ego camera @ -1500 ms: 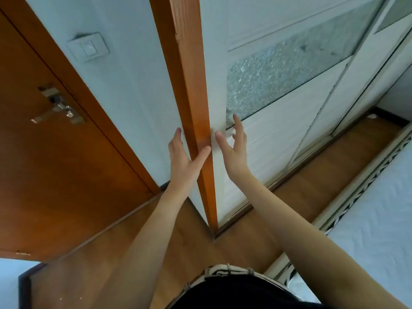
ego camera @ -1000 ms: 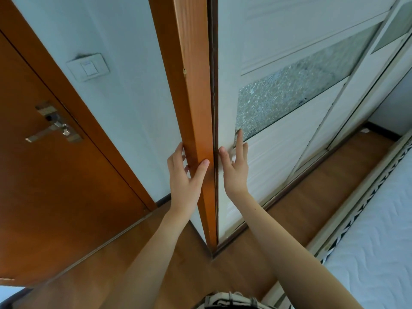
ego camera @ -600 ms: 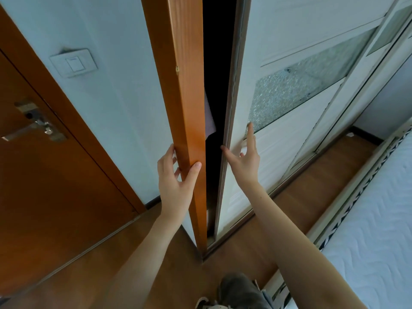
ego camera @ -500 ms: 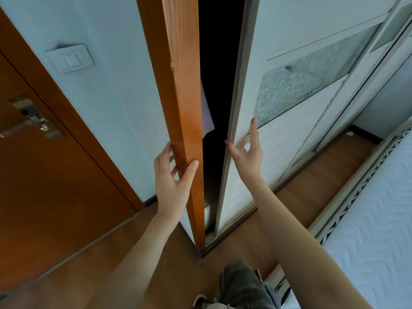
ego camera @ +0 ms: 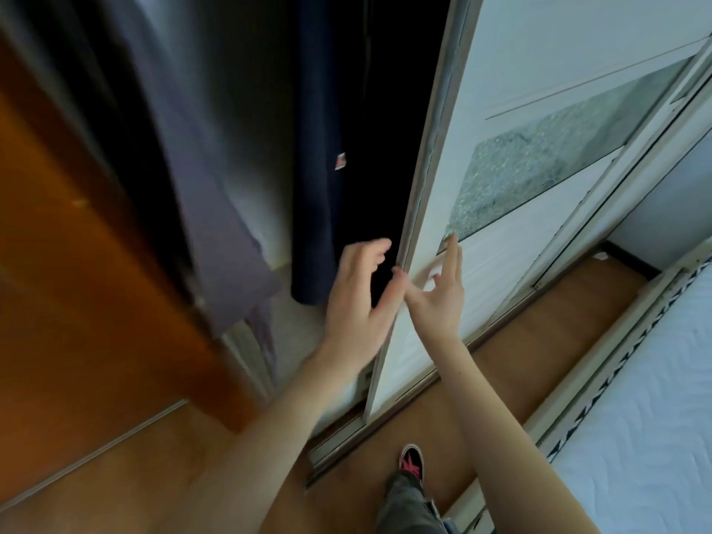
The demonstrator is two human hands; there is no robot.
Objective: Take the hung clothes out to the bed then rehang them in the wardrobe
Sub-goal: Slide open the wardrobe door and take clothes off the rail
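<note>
The right hand is spread open, its fingers laid flat against the white face of the sliding door, with 1 fingertip reaching the lower corner of the frosted glass panel. The left hand is half open and curled, thumb near the door's metal edge; nothing is held, and contact with the edge cannot be told because of blur. Left of the door, the wardrobe stands open and dark. Inside it, 2 clothes are seen hanging: a navy garment with a small label just beside the left hand, and a grey-purple garment further left. A white bed lies right of the door, across a strip of wooden floor.
</note>
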